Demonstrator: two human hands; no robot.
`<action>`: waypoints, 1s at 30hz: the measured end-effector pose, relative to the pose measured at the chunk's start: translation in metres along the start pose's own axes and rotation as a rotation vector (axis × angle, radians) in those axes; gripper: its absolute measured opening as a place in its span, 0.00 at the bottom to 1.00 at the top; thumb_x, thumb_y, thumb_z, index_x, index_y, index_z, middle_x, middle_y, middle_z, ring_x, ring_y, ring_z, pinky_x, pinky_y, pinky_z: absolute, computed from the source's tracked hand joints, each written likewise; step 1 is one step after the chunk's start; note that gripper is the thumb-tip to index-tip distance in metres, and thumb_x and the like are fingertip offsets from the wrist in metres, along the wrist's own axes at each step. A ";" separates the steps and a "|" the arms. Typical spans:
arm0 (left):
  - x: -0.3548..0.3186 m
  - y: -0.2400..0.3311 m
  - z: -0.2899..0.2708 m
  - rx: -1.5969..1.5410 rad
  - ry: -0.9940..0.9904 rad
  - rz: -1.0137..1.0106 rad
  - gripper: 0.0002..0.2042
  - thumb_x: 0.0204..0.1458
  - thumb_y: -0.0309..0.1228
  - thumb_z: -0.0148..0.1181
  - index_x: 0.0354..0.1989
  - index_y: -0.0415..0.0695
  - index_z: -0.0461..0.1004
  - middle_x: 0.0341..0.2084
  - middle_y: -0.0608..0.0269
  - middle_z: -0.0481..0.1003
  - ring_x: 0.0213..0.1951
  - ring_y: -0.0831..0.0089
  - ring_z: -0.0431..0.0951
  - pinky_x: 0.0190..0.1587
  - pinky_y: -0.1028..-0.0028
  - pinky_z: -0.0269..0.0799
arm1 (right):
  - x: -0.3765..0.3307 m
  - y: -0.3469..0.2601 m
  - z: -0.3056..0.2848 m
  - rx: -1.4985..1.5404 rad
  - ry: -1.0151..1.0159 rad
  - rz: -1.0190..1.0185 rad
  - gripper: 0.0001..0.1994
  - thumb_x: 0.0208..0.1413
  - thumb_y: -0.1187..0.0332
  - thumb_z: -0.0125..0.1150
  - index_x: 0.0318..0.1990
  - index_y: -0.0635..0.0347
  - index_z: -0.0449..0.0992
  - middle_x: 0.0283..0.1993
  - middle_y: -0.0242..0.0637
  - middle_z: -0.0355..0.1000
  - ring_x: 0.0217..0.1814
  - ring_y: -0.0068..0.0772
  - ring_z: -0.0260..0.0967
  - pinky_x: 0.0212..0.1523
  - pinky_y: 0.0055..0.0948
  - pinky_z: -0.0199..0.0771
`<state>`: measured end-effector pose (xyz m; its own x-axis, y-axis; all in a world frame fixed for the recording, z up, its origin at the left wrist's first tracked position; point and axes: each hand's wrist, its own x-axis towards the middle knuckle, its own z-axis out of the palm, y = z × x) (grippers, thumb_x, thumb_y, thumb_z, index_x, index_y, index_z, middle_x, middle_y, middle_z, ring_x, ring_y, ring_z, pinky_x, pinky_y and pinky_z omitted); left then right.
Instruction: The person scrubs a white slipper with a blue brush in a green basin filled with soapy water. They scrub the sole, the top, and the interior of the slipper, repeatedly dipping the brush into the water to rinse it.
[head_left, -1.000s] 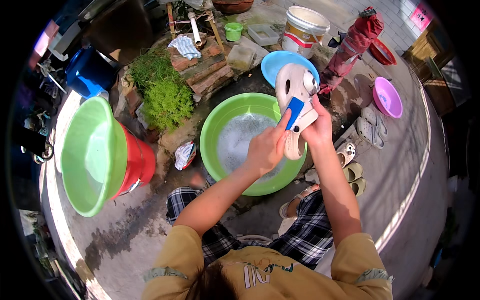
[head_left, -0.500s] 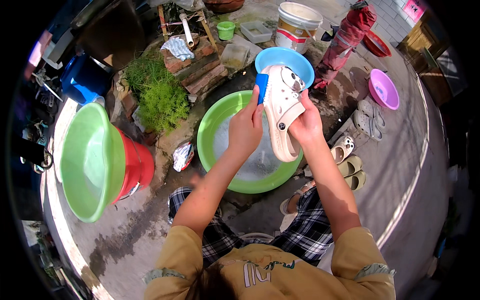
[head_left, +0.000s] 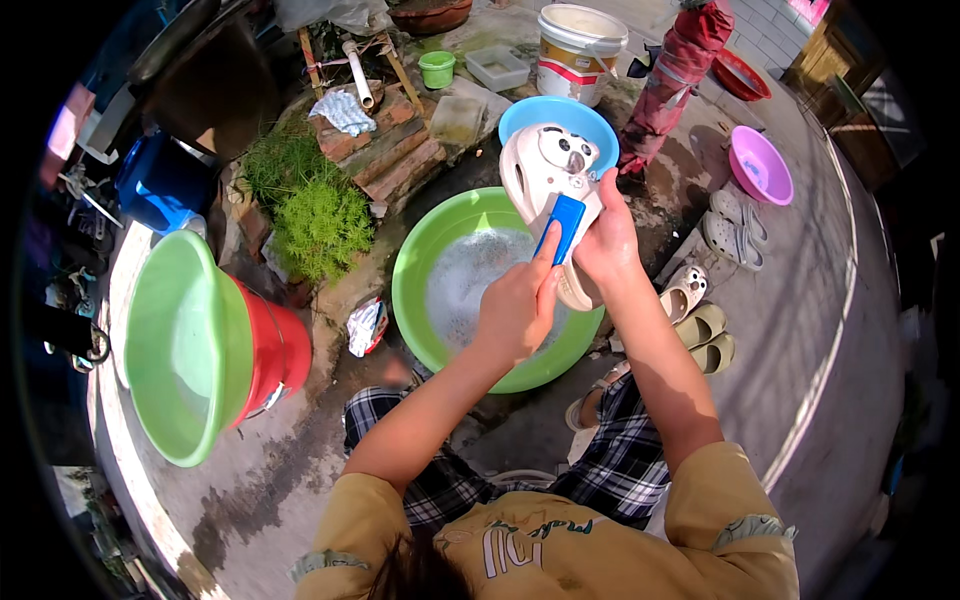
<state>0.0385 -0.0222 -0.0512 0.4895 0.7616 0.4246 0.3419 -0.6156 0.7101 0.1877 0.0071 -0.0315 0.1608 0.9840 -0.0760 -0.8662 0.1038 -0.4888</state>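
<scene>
My left hand (head_left: pixel 518 312) is closed on a blue scrubbing brush (head_left: pixel 569 225), one finger stretched along its back. The brush lies against the upper of a cream clog (head_left: pixel 540 165) with a cartoon face of black and white eyes on its toe. My right hand (head_left: pixel 610 240) grips that clog from its right side; its fingers are partly hidden behind or inside the shoe. Both are held up over a green basin (head_left: pixel 408 310) of sudsy water (head_left: pixel 470 275). Behind the clog stands a light blue basin (head_left: pixel 590 122).
At left a green basin (head_left: pixel 150 350) rests tilted against a red bucket (head_left: pixel 275 350). To the right sit a matching clog (head_left: pixel 685 292), olive slippers (head_left: pixel 708 338), grey clogs (head_left: pixel 735 240) and a pink basin (head_left: pixel 785 180). Bricks (head_left: pixel 395 155) and a white bucket (head_left: pixel 575 70) stand beyond.
The brush has moved from the clog's left edge down and right onto its upper. The clog has turned so its toe points further left and its top faces me more.
</scene>
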 end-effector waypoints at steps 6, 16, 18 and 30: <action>0.020 -0.001 0.004 0.005 0.059 0.004 0.25 0.53 0.29 0.48 0.61 0.48 0.55 0.18 0.53 0.69 0.20 0.57 0.70 0.24 0.63 0.65 | -0.013 0.007 -0.004 0.009 0.102 0.007 0.32 0.57 0.43 0.35 0.58 0.62 0.56 0.58 0.43 0.60 0.58 0.43 0.58 0.59 0.39 0.55; 0.016 0.003 0.003 -0.083 0.086 -0.005 0.23 0.53 0.29 0.49 0.60 0.49 0.58 0.17 0.52 0.69 0.20 0.57 0.70 0.25 0.65 0.65 | -0.024 0.006 0.006 -0.114 -0.138 0.030 0.37 0.54 0.37 0.31 0.61 0.59 0.52 0.60 0.38 0.57 0.61 0.33 0.54 0.61 0.33 0.52; 0.022 -0.005 -0.011 -0.106 0.124 -0.079 0.23 0.53 0.28 0.49 0.60 0.49 0.59 0.16 0.53 0.68 0.19 0.58 0.70 0.24 0.66 0.64 | -0.035 0.020 0.030 -0.280 -0.118 0.034 0.35 0.56 0.39 0.29 0.61 0.58 0.51 0.60 0.35 0.56 0.61 0.30 0.54 0.61 0.31 0.53; 0.038 -0.004 -0.034 -0.102 0.209 -0.161 0.20 0.53 0.28 0.50 0.57 0.51 0.63 0.17 0.54 0.70 0.19 0.69 0.69 0.24 0.73 0.65 | -0.051 0.030 0.029 -0.990 -0.401 0.046 0.34 0.58 0.46 0.42 0.63 0.62 0.48 0.63 0.42 0.50 0.67 0.33 0.44 0.64 0.31 0.43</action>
<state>0.0285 0.0157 -0.0192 0.2561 0.8795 0.4011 0.3139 -0.4681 0.8260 0.1395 -0.0358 -0.0175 -0.1854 0.9784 0.0909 -0.0686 0.0794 -0.9945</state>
